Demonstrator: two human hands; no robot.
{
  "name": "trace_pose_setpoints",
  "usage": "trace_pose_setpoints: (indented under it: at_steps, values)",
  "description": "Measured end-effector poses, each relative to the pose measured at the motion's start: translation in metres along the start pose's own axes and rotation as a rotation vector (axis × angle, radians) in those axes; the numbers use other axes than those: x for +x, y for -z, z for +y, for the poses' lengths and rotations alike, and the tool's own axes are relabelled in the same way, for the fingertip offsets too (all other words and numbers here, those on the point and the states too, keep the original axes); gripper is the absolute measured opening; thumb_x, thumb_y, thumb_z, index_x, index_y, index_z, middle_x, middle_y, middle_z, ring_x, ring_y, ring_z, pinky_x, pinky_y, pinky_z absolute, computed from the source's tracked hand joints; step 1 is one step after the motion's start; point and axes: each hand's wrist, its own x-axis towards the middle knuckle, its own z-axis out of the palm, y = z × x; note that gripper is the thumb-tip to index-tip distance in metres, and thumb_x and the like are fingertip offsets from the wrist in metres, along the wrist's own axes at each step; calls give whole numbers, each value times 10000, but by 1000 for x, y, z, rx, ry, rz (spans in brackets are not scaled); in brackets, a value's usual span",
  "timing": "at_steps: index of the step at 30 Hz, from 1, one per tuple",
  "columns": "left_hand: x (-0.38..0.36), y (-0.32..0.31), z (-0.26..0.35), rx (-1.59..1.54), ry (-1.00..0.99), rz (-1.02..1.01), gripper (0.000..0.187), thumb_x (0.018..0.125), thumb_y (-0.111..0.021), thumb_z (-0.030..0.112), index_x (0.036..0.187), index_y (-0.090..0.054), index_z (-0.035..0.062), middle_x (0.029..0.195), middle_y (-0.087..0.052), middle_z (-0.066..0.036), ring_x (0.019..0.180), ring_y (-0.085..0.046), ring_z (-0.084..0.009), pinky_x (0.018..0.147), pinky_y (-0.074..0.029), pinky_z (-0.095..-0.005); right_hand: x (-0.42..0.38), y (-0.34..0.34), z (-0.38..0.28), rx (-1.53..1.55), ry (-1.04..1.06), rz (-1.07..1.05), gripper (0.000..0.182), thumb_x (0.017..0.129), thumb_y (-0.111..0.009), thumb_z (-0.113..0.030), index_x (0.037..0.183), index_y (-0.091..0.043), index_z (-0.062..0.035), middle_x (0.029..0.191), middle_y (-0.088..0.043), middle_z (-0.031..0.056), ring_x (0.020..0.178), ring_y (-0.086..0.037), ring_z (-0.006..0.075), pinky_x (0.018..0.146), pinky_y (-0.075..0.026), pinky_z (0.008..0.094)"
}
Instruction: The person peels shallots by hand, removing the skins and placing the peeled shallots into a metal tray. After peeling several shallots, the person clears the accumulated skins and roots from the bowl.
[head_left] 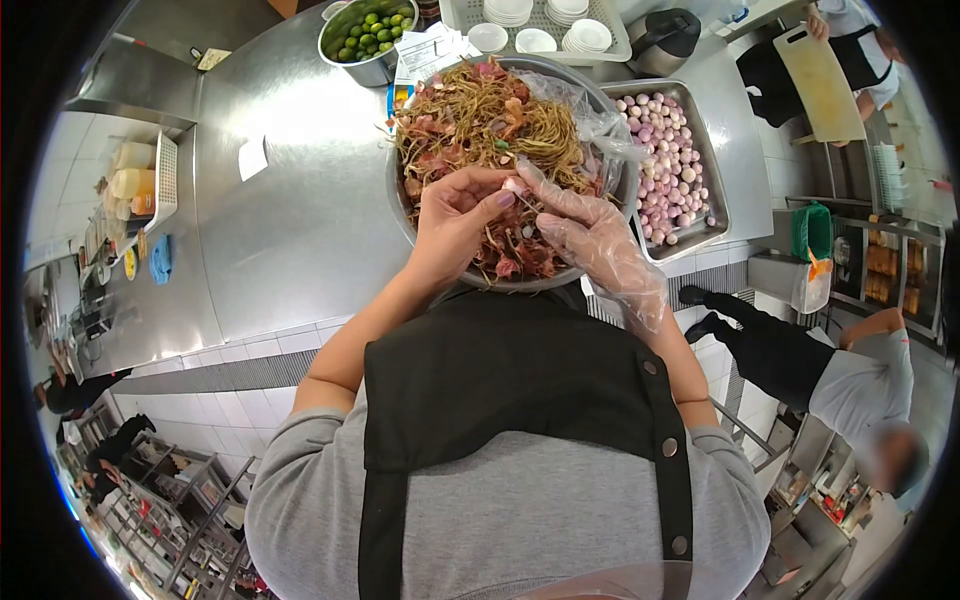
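Note:
A large metal bowl [400, 215] on the steel counter holds a heap of brown stems and pinkish-red peels [480, 120]. My left hand [455, 215], bare, is over the bowl's near side, its fingertips pinching a small pale piece [515, 185]. My right hand [590, 235] wears a clear plastic glove and its fingers meet the same piece from the right. Both hands touch at that piece above the peels.
A metal tray of pale pink round bulbs [670, 160] sits right of the bowl. A bowl of limes [372, 32] and a rack of white dishes [545, 25] stand behind. Steel counter [290, 200] extends left. Another person [840, 370] bends at the right.

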Motion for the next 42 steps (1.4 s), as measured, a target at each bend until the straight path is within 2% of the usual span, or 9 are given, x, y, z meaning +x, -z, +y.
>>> trace_pose_setpoints:
  at_steps: [10, 16, 22, 26, 28, 29, 31, 34, 42]
  values:
    - [-4, -2, 1, 4, 14, -5, 219, 961, -638, -15, 1176, -637, -55, 1121, -710, -128, 1038, -672, -160, 938, -549, -322, -2, -8, 4, -167, 155, 42, 447, 1020, -587, -208, 1446, -535, -83, 1345, -644, 136, 1222, -593, 189, 1064, -417, 312]
    - [-2, -6, -7, 200, -100, 54, 225, 946, -667, -1, 1163, -641, -54, 1086, -721, -125, 981, -689, -152, 892, -579, -318, -2, -14, 7, -230, 35, 166, 436, 1014, -601, -214, 1435, -555, -110, 1226, -686, 150, 1091, -631, 222, 1000, -448, 333]
    - [1, -9, 1, 233, -64, 38, 236, 952, -681, 44, 1162, -651, -60, 1060, -726, -113, 950, -687, -137, 859, -574, -299, 1, -7, 10, -239, 192, 163, 424, 1012, -602, -184, 1413, -564, -53, 1325, -655, 147, 1189, -618, 207, 1028, -438, 320]
    - [2, -5, 4, 210, -7, -4, 257, 953, -684, 57, 1179, -648, -61, 1079, -722, -111, 958, -682, -134, 849, -560, -287, 1, -6, 1, -76, 111, 119, 399, 1007, -605, -141, 1392, -585, -41, 1410, -607, 118, 1284, -562, 179, 1072, -408, 326]
    - [1, -3, 5, 238, 13, -10, 264, 954, -683, 57, 1188, -645, -60, 1089, -720, -109, 968, -678, -133, 854, -553, -284, 0, -2, -1, 4, -80, 95, 383, 1000, -611, -106, 1381, -608, -70, 1241, -692, 63, 1044, -632, 107, 912, -494, 282]
    - [2, -1, 4, 245, 6, -26, 276, 955, -682, 59, 1201, -640, -60, 1103, -717, -108, 983, -674, -133, 861, -546, -281, 1, -1, 1, 5, -80, 96, 383, 1000, -611, -106, 1381, -608, -70, 1241, -692, 63, 1044, -632, 107, 912, -494, 282]
    - [3, 0, 4, 252, 0, -41, 287, 957, -680, 62, 1214, -635, -59, 1116, -714, -107, 998, -669, -132, 868, -540, -278, 2, -1, 7, 172, -212, 108, 385, 999, -613, -101, 1384, -612, -90, 988, -677, 10, 740, -542, 38, 677, -479, 221]
    - [5, -2, 3, 189, -5, -24, 279, 943, -687, 30, 1208, -649, -48, 1129, -708, -109, 1016, -671, -138, 888, -548, -270, 6, -11, 18, 418, -245, 231, 374, 1002, -608, -95, 1376, -621, -98, 834, -569, -47, 621, -373, 11, 534, -367, 188]
    - [6, 4, -4, 204, 36, 118, 298, 909, -708, -18, 1194, -641, -71, 1130, -708, -130, 1013, -674, -149, 892, -544, -288, 5, -24, 23, 170, -96, 255, 369, 1009, -594, -93, 1373, -633, -142, 1003, -653, -78, 639, -386, 4, 551, -345, 163]
